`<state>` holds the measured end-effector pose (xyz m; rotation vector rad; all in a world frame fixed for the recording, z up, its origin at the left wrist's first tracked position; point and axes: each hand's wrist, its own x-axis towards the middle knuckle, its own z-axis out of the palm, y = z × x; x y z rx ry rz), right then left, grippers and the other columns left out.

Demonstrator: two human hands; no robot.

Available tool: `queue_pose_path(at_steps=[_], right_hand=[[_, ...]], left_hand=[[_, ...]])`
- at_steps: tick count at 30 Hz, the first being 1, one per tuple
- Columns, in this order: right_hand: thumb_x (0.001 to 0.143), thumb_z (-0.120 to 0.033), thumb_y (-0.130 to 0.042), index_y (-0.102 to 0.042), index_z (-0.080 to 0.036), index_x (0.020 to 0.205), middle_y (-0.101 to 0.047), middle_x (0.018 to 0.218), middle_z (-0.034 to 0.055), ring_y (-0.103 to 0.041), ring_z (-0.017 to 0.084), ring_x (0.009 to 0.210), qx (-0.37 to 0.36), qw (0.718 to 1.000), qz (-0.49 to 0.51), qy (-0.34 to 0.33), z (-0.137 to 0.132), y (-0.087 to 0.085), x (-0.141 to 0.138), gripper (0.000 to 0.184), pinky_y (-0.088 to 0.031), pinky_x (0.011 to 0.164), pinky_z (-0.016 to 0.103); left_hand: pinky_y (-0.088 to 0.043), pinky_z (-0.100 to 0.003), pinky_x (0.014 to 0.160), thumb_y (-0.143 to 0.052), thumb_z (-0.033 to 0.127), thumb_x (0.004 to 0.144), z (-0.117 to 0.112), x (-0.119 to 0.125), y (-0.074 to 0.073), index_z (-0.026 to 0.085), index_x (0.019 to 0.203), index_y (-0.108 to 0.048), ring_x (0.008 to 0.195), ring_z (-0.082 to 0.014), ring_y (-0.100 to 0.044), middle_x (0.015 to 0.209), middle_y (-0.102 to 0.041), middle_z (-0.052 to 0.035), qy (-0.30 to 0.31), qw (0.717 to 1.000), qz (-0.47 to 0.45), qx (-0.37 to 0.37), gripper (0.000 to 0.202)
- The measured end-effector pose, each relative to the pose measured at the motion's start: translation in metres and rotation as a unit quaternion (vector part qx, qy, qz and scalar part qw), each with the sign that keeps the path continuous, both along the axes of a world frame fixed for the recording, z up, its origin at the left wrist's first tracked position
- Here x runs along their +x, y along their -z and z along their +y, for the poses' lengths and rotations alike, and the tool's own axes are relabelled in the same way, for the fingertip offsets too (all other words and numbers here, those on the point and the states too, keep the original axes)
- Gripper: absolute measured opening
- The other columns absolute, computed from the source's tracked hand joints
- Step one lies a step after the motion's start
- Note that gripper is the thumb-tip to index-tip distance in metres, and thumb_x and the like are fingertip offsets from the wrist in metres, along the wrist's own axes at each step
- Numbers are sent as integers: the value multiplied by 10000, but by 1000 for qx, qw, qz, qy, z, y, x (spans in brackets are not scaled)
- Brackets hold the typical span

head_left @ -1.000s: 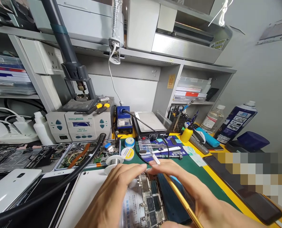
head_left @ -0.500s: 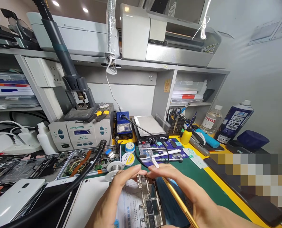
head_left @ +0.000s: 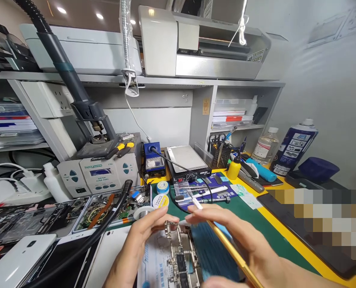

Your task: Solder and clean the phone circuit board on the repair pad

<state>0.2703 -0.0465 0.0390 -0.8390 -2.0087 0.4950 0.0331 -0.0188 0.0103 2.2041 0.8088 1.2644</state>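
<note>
My left hand [head_left: 133,244] is closed at the left of a narrow phone circuit board [head_left: 182,256] with a silvery frame and dark chips, its fingertips at the board's far end. The board is tilted up, and its near end is cut off by the picture's lower edge. My right hand [head_left: 244,236] is closed round a slim gold-handled tool [head_left: 230,250] lying across the palm; a white end [head_left: 197,204] sticks out past the fingers. Its fingertips are close to the board's upper right corner. Below the hands lies a printed white and blue sheet [head_left: 154,256].
A solder spool [head_left: 143,212] and round tins [head_left: 161,201] stand beyond my left hand. Behind are a hot-air station [head_left: 98,172], a heating plate [head_left: 187,160] and a toothbrush [head_left: 206,193]. A black hose [head_left: 106,224] crosses phones at left. A dark phone [head_left: 310,236] lies at right.
The view has shifted slightly. The board and my left hand have moved a little left, and more of the blue surface shows to the board's right. Both hands keep their hold.
</note>
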Motion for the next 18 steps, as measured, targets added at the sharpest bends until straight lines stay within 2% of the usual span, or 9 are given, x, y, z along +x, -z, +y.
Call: queue_pose_path(at_steps=[4, 6, 9, 12, 14, 18], right_hand=[[904, -119, -675, -625, -261, 1251, -770, 1132, 76, -767, 213, 1000, -47, 989, 111, 84, 3, 6, -6, 378, -626, 885, 283], [963, -130, -615, -642, -266, 1213, -796, 1060, 47, -779, 191, 963, -43, 981, 157, 103, 4, 9, -8, 286, -626, 900, 279], [966, -119, -592, -678, -250, 1186, -809, 898, 13, -788, 167, 852, 22, 982, 143, 123, 4, 11, -10, 270, -621, 927, 288], [944, -88, -593, -707, -242, 1150, -794, 898, 23, -777, 158, 744, 64, 982, 121, 130, 3, 14, -8, 281, -661, 749, 249], [910, -63, -616, -700, -242, 1151, -786, 902, 27, -772, 164, 736, 94, 981, 105, 134, 0, 16, -7, 312, -658, 684, 236], [850, -36, -625, -692, -252, 1111, -773, 809, 15, -754, 178, 713, 127, 979, 93, 130, -11, 14, -8, 345, -636, 685, 249]], left_hand=[[-658, -474, 874, -644, 433, 906, 3, 0, 3, 312, 1548, -220, 1083, -305, -726, 1180, -698, -118, -1, 1000, 22, 2, 779], [-642, -480, 898, -683, 436, 873, 2, 2, 4, 302, 1532, -254, 1079, -308, -725, 1183, -683, -122, 12, 1000, 2, -16, 798], [-611, -482, 946, -732, 422, 830, 0, 6, 7, 269, 1459, -415, 1103, -330, -712, 1192, -652, -132, 40, 993, -89, -71, 721], [-594, -478, 974, -759, 398, 809, -2, 8, 10, 266, 1382, -538, 1106, -341, -710, 1177, -645, -124, 50, 981, -151, -109, 628], [-604, -465, 961, -725, 393, 845, -2, 9, 12, 272, 1354, -574, 1092, -332, -718, 1147, -658, -118, 41, 981, -156, -110, 545], [-630, -435, 917, -499, 323, 996, 1, 8, 15, 274, 1313, -611, 1038, -286, -745, 1056, -689, -111, 3, 988, -131, -87, 340]])
